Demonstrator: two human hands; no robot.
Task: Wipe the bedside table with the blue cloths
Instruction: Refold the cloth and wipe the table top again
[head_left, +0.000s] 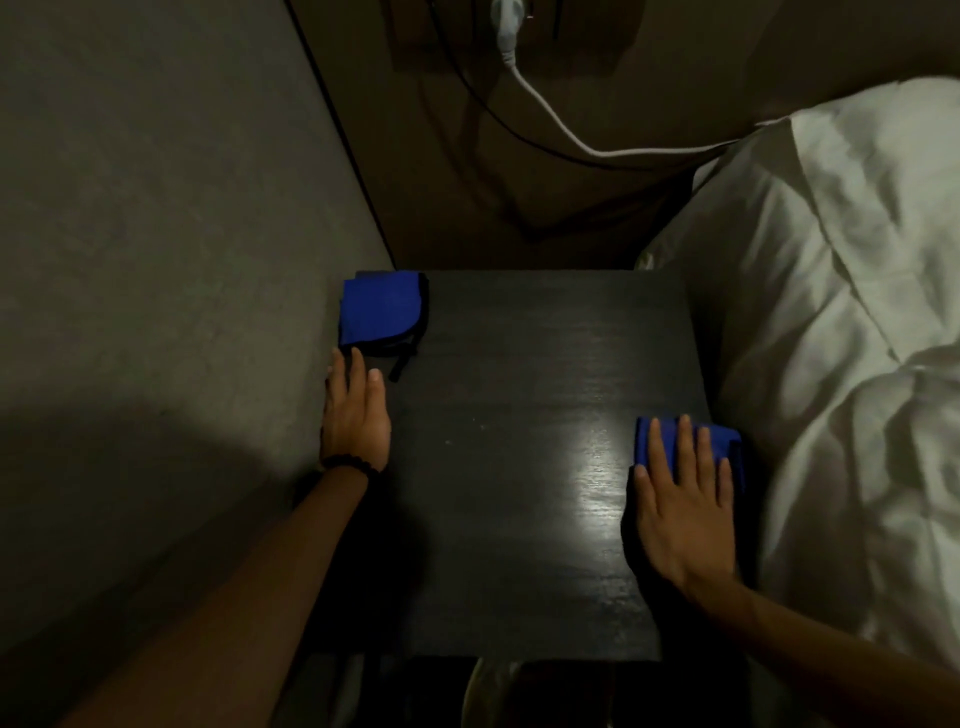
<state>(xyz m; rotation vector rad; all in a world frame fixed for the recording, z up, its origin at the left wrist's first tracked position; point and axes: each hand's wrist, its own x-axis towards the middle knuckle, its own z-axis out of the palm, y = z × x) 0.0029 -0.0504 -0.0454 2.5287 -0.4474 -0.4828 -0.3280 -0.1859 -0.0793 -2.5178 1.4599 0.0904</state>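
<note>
Downward view of a dark, square wooden bench (519, 395) with a bright glare patch on its near right half. Nearest, the right hand (680, 514) lies palm-down at the right edge of the bench. Its fingers (684, 441) are straight and slightly spread. They press flat on the near blue cloth (730, 441), a flattened fabric pad that shows beyond the fingertips and along the hand's right side. Farther back, the left hand (356, 410) rests flat along the left edge of the bench, with a dark beaded bracelet (347, 462) at the wrist. Its fingers (357, 369) are straight, close together and hold nothing. Their tips reach the near edge of the far blue cloth (382, 312); actual contact cannot be told. This folded, dark-trimmed fabric square lies in the far left corner of the bench. Crumpled white bedding (831, 312) borders the bench on the right and a plain grey wall (156, 208) on the left. Beyond, a white cable (550, 122) and a thin black cable (478, 98) hang against a brown panel (597, 67).
</note>
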